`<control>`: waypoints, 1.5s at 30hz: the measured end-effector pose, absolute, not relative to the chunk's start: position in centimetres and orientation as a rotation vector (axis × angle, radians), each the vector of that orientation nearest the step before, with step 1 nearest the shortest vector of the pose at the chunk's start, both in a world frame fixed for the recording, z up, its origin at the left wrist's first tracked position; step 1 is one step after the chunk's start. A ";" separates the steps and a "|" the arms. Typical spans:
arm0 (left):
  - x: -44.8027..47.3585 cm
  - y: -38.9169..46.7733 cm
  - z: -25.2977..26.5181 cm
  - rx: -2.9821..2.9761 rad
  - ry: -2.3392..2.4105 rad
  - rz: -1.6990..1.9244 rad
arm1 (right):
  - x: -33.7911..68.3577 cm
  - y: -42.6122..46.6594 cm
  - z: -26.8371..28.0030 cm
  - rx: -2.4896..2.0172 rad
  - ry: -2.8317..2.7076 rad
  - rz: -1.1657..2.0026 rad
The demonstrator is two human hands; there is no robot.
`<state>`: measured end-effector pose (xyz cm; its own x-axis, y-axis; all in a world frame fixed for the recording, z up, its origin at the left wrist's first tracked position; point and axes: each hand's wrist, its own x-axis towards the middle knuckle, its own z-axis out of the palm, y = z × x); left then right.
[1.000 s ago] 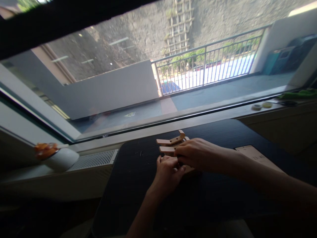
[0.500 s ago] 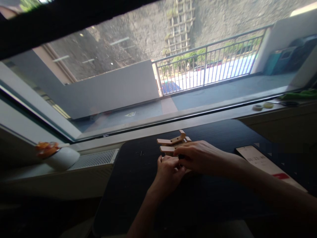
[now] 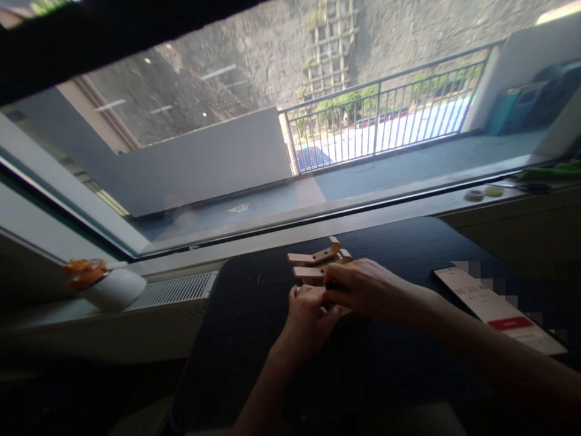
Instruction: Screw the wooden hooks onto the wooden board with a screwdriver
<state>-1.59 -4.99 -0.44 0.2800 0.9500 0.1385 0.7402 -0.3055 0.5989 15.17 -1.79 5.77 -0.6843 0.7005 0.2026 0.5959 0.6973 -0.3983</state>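
A small light-wood assembly [image 3: 308, 273] rests on the dark table. Its bent arms have dark holes and point away from me. My left hand [image 3: 310, 312] is closed around the near end, fingers curled against the wood. Over the same end, my right hand [image 3: 358, 286] is pinched, its fingertips close to the left fingers. A small dark thing [image 3: 334, 285] shows between the right fingers; its kind cannot be made out. Both hands hide the near part of the wood.
A phone [image 3: 494, 312] with a lit screen lies right of my right forearm on the black table [image 3: 399, 242]. Small dark bits [image 3: 258, 280] lie at left. Beyond are a white pot [image 3: 115, 289] and tape rolls [image 3: 494, 191] along the windowsill.
My right fingers have shifted slightly to the right, uncovering a little more of the wood. My left hand and the wooden assembly stay nearly in place.
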 end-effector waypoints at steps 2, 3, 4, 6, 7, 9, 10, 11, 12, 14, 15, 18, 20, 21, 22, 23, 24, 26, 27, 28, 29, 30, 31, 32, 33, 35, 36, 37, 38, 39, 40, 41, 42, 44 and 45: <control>-1.6 -5.0 -0.4 2.141 1.514 0.673 | 15.1 -1.9 6.0 -1.065 -2.576 0.392; -1.6 -5.0 -0.3 2.144 1.509 0.667 | 15.1 -2.0 6.1 -1.073 -2.583 0.371; -1.7 -5.0 -0.2 2.148 1.505 0.659 | 15.2 -2.0 6.4 -1.060 -2.598 0.360; -1.7 -5.0 -0.1 2.154 1.507 0.643 | 15.3 -2.0 6.9 -0.989 -2.634 0.367; -1.7 -5.0 -0.1 2.156 1.514 0.639 | 15.4 -2.0 7.1 -0.943 -2.652 0.381; -1.6 -5.0 -0.1 2.153 1.534 0.646 | 15.5 -2.0 7.5 -0.874 -2.683 0.421; -1.6 -5.0 -0.2 2.149 1.541 0.654 | 15.6 -2.0 7.7 -0.859 -2.689 0.439; -1.6 -4.9 -0.2 2.146 1.544 0.661 | 15.6 -2.0 7.7 -0.853 -2.687 0.453; -1.6 -4.9 -0.2 2.144 1.543 0.665 | 15.6 -1.9 7.8 -0.852 -2.683 0.466; -1.5 -4.9 -0.3 2.142 1.531 0.665 | 15.6 -1.9 7.7 -0.857 -2.664 0.480; -1.5 -4.9 -0.3 2.141 1.525 0.665 | 15.6 -1.8 7.5 -0.864 -2.654 0.480; -1.5 -4.9 -0.2 2.131 1.517 0.664 | 15.8 -1.7 6.8 -0.929 -2.603 0.439; -1.5 -4.9 -0.1 2.125 1.506 0.658 | 15.9 -1.7 6.3 -0.982 -2.569 0.418; -1.6 -4.9 -0.1 2.123 1.497 0.655 | 15.9 -1.7 6.1 -1.007 -2.556 0.409; -1.6 -5.0 -0.1 2.121 1.490 0.654 | 15.9 -1.7 5.9 -1.031 -2.546 0.397; -1.6 -5.0 -0.1 2.121 1.488 0.656 | 15.8 -1.8 5.8 -1.051 -2.542 0.384; -1.6 -5.0 -0.1 2.120 1.492 0.657 | 15.7 -1.8 5.8 -1.073 -2.539 0.368; -1.6 -5.0 -0.1 2.122 1.507 0.658 | 15.6 -2.0 6.0 -1.107 -2.544 0.344; -1.6 -5.0 -0.1 2.125 1.513 0.660 | 15.6 -2.1 6.2 -1.107 -2.557 0.341; -1.6 -5.0 -0.1 2.130 1.514 0.663 | 15.5 -2.2 6.4 -1.089 -2.577 0.344; -1.6 -5.0 -0.1 2.137 1.513 0.666 | 15.6 -2.3 6.7 -1.055 -2.600 0.350; -1.6 -5.1 -0.1 2.143 1.512 0.668 | 15.6 -2.3 6.9 -1.010 -2.622 0.359; -1.6 -5.1 0.0 2.149 1.514 0.669 | 15.7 -2.4 7.1 -0.961 -2.642 0.371; -1.6 -5.2 0.0 2.153 1.519 0.668 | 15.7 -2.4 7.3 -0.919 -2.657 0.388; -1.6 -5.2 -0.1 2.156 1.526 0.666 | 15.8 -2.4 7.4 -0.892 -2.664 0.405; -1.6 -5.2 -0.1 2.159 1.546 0.665 | 15.8 -2.3 7.3 -0.871 -2.664 0.437; -1.6 -5.2 -0.2 2.161 1.554 0.662 | 15.7 -2.2 7.2 -0.865 -2.657 0.448; -1.6 -5.2 -0.2 2.163 1.562 0.658 | 15.6 -2.2 7.0 -0.860 -2.648 0.456; -1.5 -5.2 -0.2 2.164 1.567 0.651 | 15.6 -2.1 6.8 -0.855 -2.634 0.459; -1.5 -5.2 -0.2 2.164 1.571 0.643 | 15.5 -2.1 6.6 -0.851 -2.620 0.459; -1.5 -5.2 -0.2 2.164 1.573 0.637 | 15.5 -2.0 6.3 -0.849 -2.608 0.460; -1.5 -5.2 -0.1 2.163 1.573 0.634 | 15.4 -2.0 6.1 -0.852 -2.594 0.463; -1.5 -5.2 -0.1 2.162 1.572 0.635 | 15.4 -2.0 5.8 -0.857 -2.580 0.470; -1.4 -5.2 0.0 2.162 1.558 0.644 | 15.4 -2.0 5.4 -0.886 -2.553 0.486; -1.4 -5.3 0.1 2.159 1.546 0.648 | 15.4 -2.0 5.2 -0.905 -2.543 0.495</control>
<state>-1.42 -5.27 0.07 0.2787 0.9509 0.1346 0.7630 -0.3044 0.5703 15.40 -1.96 5.23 -0.7133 0.6570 0.2439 0.5175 0.7285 -0.4489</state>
